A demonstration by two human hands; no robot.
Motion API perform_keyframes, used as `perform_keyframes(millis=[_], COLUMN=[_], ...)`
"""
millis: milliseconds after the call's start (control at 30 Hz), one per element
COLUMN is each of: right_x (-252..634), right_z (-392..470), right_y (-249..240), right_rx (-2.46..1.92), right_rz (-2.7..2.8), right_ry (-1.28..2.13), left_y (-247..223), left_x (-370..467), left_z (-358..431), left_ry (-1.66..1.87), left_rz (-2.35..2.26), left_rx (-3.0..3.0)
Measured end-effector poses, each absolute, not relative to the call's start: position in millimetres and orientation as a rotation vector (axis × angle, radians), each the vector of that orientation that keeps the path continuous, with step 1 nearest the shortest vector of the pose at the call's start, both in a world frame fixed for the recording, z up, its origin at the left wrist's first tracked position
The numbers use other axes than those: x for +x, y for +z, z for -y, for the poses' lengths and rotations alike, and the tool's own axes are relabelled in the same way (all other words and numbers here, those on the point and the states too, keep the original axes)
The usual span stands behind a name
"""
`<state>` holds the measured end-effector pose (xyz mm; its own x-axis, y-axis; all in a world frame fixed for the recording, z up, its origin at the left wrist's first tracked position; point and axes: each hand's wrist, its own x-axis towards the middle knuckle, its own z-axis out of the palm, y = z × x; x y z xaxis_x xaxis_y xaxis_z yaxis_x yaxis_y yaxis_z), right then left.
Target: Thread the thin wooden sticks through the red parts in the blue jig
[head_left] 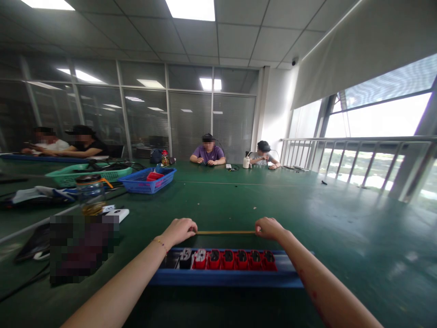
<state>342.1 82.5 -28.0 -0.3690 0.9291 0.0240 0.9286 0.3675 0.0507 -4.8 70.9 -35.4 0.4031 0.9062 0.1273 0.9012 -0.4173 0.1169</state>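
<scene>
A thin yellowish strip (pixel 226 232) stretches straight between my two hands, just above the green table. My left hand (pixel 180 230) is closed on its left end, with a beaded bracelet on that wrist. At the right end, my right hand (pixel 269 228) pinches the strip with curled fingers. Nearer to me than the strip lies a long blue tray (pixel 225 278), passing under both forearms. Inside it stands a row of several red parts (pixel 228 259) with dark tops, and a black and grey part (pixel 185 258) at the row's left end.
On the left are a green basket (pixel 64 176), a blue basket (pixel 146 186), a glass jar (pixel 91 196), a white device (pixel 119 214) and cables. Several people sit around the far side, one in a purple shirt (pixel 218 152). A white bottle (pixel 246 162) stands near them.
</scene>
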Motion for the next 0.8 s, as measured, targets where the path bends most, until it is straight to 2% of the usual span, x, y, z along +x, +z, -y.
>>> perform_keyframes(millis=[533,800], right_x=[327.0,349.5], right_z=[-83.6,-68.5], right_y=[-34.0,-26.4], right_rx=[1.664,1.829], right_rz=[-2.552,-2.723], right_ry=[0.04,-0.162], left_y=[-38.7,-17.1], left_x=[2.5,-1.9], left_z=[-69.0,-61.4], left_ry=[0.263,0.477], left_rz=[-1.717,-1.737], left_rx=[2.643,2.583])
